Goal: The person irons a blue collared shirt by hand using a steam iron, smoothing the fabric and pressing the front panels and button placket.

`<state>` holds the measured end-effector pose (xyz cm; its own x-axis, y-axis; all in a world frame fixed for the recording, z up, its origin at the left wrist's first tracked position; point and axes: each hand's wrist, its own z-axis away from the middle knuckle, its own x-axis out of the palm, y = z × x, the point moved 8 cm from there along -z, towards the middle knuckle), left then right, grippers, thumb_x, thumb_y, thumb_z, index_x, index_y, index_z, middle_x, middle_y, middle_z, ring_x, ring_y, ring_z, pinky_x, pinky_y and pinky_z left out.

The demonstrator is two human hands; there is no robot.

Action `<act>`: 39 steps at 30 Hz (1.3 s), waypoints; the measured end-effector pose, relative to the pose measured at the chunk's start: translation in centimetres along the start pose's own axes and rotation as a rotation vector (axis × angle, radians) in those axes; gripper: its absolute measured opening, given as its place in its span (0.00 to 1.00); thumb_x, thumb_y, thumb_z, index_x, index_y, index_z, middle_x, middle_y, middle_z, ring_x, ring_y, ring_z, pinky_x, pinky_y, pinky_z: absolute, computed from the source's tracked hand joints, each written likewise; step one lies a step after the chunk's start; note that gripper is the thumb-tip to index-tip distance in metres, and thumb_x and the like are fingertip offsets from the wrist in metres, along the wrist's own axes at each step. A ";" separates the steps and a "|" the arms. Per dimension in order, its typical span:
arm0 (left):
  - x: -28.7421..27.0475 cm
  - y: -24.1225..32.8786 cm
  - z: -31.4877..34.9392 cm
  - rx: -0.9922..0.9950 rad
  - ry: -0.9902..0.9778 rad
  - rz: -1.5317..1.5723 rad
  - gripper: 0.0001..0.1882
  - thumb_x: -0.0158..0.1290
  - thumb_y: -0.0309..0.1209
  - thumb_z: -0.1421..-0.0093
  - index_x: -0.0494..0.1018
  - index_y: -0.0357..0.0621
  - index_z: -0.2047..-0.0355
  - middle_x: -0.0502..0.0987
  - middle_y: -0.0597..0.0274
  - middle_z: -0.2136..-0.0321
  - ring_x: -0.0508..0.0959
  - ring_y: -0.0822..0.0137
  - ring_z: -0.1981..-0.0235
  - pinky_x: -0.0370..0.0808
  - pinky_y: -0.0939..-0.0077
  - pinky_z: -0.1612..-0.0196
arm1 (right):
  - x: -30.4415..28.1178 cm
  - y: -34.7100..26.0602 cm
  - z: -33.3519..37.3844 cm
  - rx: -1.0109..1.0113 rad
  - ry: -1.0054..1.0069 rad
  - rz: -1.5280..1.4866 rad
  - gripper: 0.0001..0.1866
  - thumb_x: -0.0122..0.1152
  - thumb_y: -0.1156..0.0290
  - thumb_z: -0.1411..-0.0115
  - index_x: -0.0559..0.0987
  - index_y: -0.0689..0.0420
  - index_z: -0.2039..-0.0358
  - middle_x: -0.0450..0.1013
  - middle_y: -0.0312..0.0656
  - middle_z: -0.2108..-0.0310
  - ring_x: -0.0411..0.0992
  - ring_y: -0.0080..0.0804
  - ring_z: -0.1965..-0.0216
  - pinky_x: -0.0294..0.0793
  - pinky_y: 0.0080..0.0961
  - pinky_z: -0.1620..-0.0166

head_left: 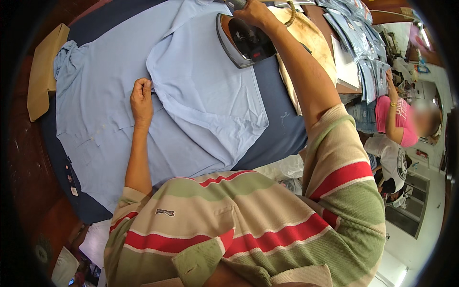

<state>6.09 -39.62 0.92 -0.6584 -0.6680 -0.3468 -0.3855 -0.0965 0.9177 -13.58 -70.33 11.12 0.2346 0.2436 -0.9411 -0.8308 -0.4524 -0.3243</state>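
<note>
- Pressing looks to be the step in hand: your iron (244,40) sits at the right side of the light-blue garment (110,91), which lies spread over the dark blue cover (282,131).
- Your right hand (256,13) is closed around the iron's handle at the top edge of the view; you can't tell from here whether the whole soleplate touches cloth.
- Your left hand (141,103) is curled closed, seemingly pinching the folded edge near the garment's middle, though its fingertips are partly hidden.
- Loose ripples run from that fold toward the lower right corner, so the next move probably calls for drawing the layer taut with your left hand before guiding the iron over it.
- Keep your left fingers clear of the soleplate's path; for now, they are well apart.
</note>
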 end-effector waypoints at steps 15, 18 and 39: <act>-0.5 0.1 0.0 -0.056 -0.003 -0.072 0.11 0.45 0.34 0.37 0.67 0.38 0.69 0.71 0.61 0.78 0.70 0.70 0.76 0.68 0.76 0.70 | 2.4 -8.3 10.3 -0.088 -0.148 -0.034 0.29 0.59 0.49 0.54 0.72 0.63 0.63 0.74 0.57 0.67 0.74 0.51 0.64 0.73 0.41 0.61; -1.0 0.2 0.1 -0.016 0.036 -0.059 0.12 0.44 0.35 0.36 0.67 0.38 0.69 0.65 0.68 0.81 0.61 0.76 0.79 0.63 0.81 0.72 | 3.5 -9.8 15.7 -0.163 -0.264 0.016 0.25 0.57 0.52 0.50 0.70 0.63 0.64 0.74 0.57 0.70 0.74 0.53 0.67 0.73 0.43 0.63; 12.0 10.7 -1.5 0.114 -0.011 -0.095 0.09 0.47 0.36 0.41 0.72 0.45 0.67 0.75 0.54 0.80 0.76 0.54 0.75 0.69 0.63 0.69 | -10.2 9.6 5.6 -0.204 0.050 0.065 0.30 0.62 0.56 0.56 0.71 0.69 0.59 0.73 0.60 0.68 0.73 0.51 0.63 0.70 0.38 0.59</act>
<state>-4.96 -49.74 6.88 -0.6223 -0.6513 -0.4342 -0.5175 -0.0740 0.8525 -26.71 -72.37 18.13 0.2127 0.1679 -0.9626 -0.7269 -0.6311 -0.2708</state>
